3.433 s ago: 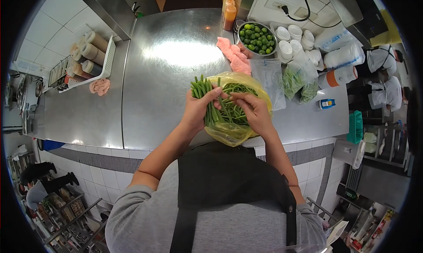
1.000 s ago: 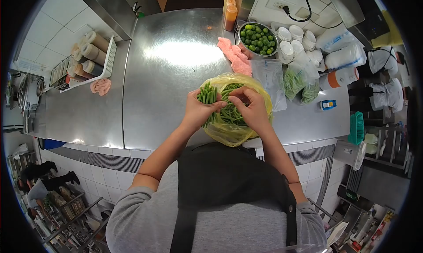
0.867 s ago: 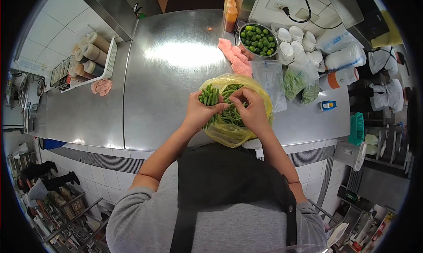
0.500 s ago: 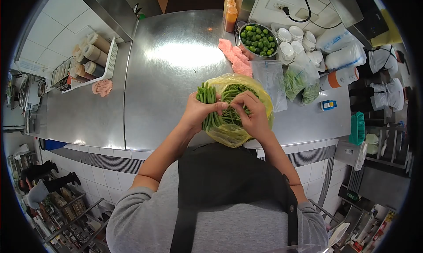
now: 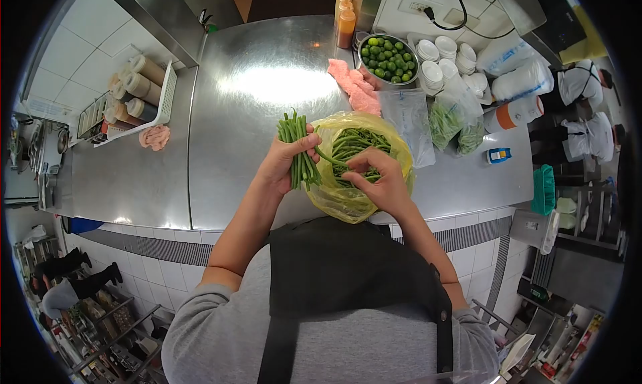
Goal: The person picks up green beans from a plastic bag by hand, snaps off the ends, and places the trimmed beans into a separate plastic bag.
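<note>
A bundle of green beans (image 5: 295, 133) is gripped in my left hand (image 5: 283, 162), just left of the yellow plastic bag (image 5: 348, 207). The bag lies open on the steel counter, with many loose green beans (image 5: 358, 142) inside. My right hand (image 5: 382, 178) is over the right part of the bag, thumb and fingers pinched around the end of a single green bean (image 5: 330, 159). That bean stretches from my left hand's fingertips to my right hand.
Right of the bag are clear plastic (image 5: 409, 120), bagged greens (image 5: 447, 120) and a blue-white item (image 5: 498, 156). Behind are a pink cloth (image 5: 354, 86), a bowl of limes (image 5: 388, 60) and sauce bottles (image 5: 346, 26). A bottle basket (image 5: 165, 100) stands left. Other people (image 5: 582, 140) are at far right.
My left hand has moved left with the bundle, away from the bag's middle. The hands are farther apart, and a single bean now shows between them.
</note>
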Tool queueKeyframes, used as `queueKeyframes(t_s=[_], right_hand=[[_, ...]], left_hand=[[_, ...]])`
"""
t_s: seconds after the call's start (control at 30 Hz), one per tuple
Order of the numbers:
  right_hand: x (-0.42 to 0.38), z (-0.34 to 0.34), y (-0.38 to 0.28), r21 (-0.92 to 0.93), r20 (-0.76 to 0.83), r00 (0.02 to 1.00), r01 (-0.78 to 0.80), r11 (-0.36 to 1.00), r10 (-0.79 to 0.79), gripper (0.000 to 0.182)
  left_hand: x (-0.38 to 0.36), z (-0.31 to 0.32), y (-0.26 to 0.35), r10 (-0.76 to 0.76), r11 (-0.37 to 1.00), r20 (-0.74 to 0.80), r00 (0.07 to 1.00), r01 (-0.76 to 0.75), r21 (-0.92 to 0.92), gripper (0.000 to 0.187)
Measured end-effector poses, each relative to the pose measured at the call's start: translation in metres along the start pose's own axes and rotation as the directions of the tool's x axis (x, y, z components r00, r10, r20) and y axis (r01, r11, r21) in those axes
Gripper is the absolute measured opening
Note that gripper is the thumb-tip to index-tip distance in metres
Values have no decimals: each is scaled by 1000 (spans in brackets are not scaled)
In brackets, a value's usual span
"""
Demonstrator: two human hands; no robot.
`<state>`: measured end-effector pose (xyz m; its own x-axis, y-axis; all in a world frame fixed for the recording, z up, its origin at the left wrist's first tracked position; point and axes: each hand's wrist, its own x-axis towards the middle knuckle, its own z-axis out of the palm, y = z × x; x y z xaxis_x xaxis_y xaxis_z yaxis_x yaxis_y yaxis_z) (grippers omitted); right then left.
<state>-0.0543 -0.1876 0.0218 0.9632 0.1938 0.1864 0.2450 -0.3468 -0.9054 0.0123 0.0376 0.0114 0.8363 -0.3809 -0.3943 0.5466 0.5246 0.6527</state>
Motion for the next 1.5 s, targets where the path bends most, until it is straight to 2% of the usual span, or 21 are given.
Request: queueKeyframes(t_s=[0.03, 0.1, 0.13, 0.2, 0.23, 0.3, 0.4, 0.53, 0.6, 0.63, 0.73, 0.83, 0.9, 1.13, 1.2, 1.33, 1.4, 1.43, 1.5], right_hand=[[0, 2, 1, -1, -3, 1000, -1, 1000, 1, 13], [-1, 7, 6, -122, -56, 981, 180, 976, -188, 15], [-1, 9, 4, -121, -54, 981, 181, 976, -189, 15], [-5, 12, -4, -173, 33, 950, 311, 935, -310, 15], [-7, 14, -9, -174, 34, 950, 311, 934, -310, 15], [-10, 17, -18, -87, 85, 934, 354, 931, -347, 14], [-11, 15, -23, -6, 165, 925, 348, 938, -342, 12], [-8, 14, -25, 6, 232, 916, 334, 942, -326, 12], [-5, 9, -20, -52, 367, 911, 222, 974, -188, 12], [-4, 7, -16, -50, 370, 910, 223, 973, -189, 12], [-3, 3, -8, -87, 320, 930, 218, 972, -180, 11], [-2, 2, -12, 2, 320, 936, 152, 988, -144, 10], [-2, 2, -21, 113, 313, 944, 69, 991, -102, 10], [1, 12, -17, 108, 239, 967, 62, 992, -86, 7], [1, 13, -15, 175, 251, 962, 68, 982, -112, 7], [1, 18, -18, 190, 222, 971, 51, 981, -94, 7], [-1, 22, -14, 145, 82, 997, -24, 989, 12, 9], [-1, 22, -12, 146, 82, 997, -23, 989, 11, 9], [0, 22, -9, 14, -146, 989, 19, 1000, -16, 10]], left_hand=[[0, 2, -1, -1, 1000, 2, 1000, 1, 1, 30], [-1, 6, -2, 47, 994, -69, 997, -53, -91, 31], [-2, 6, -1, 48, 994, -71, 996, -54, -92, 31], [-3, 7, 0, 149, 989, -103, 983, -148, 14, 29], [-3, 6, -1, 149, 989, -103, 983, -148, 13, 29], [-3, 3, -5, 198, 966, -72, 978, -182, 184, 25], [-6, 7, -10, 196, 958, -55, 979, -179, 223, 21], [-7, 9, -18, 221, 942, -17, 975, -209, 262, 19], [-8, 11, -16, 219, 944, 1, 976, -212, 255, 16], [-9, 11, -14, 221, 943, -2, 975, -213, 254, 16], [-10, 10, -12, 162, 950, 59, 985, -172, 259, 15], [-8, 7, -17, 144, 919, 138, 980, -184, 349, 13], [-3, 8, -27, 251, 916, -11, 968, -234, 325, 13], [-3, 24, -35, 346, 893, 29, 938, -339, 297, 11], [-1, 23, -35, 358, 849, 75, 931, -358, 390, 10], [1, 30, -44, 400, 812, 53, 915, -380, 443, 9], [0, 35, -45, 397, 851, 35, 917, -382, 361, 7], [0, 36, -45, 398, 850, 35, 917, -383, 362, 7], [-1, 36, -46, 420, 828, 49, 906, -405, 387, 7]])
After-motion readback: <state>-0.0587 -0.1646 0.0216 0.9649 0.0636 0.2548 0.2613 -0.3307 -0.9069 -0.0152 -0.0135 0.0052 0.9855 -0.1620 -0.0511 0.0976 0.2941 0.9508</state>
